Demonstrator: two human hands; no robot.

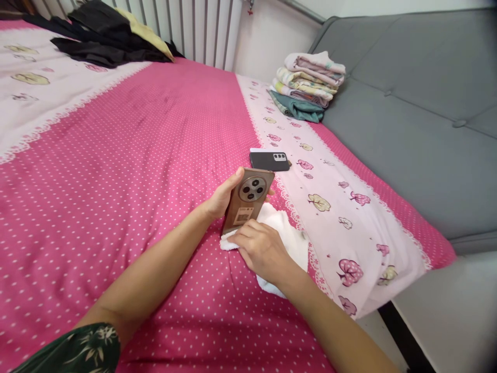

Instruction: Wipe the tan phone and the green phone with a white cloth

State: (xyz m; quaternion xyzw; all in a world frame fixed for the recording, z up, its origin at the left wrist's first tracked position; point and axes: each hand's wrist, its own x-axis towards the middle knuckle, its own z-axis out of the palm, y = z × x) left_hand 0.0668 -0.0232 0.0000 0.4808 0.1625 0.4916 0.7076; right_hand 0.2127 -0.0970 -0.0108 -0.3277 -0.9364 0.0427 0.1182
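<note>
My left hand point(223, 196) is closed around the upper part of a bronze smartphone point(249, 201), its thumb along one edge and fingertips showing past the other. The phone is tilted, its back with a round camera ring and a paper label facing me. My right hand point(261, 247) is closed on a white cloth point(285, 228) and presses a bunched corner of it against the phone's lower end. The rest of the cloth drapes over the bed beneath and beside the hand. Just beyond the held phone lies a black smartphone point(266, 160), camera side up, with something pale along its far edge.
A pink dotted bedspread point(174, 119) with pale printed bands covers the bed. Folded clothes point(308, 85) are stacked against the grey padded headboard point(411, 103). Dark garments point(104, 31) lie at the far left, before a white radiator point(198, 31).
</note>
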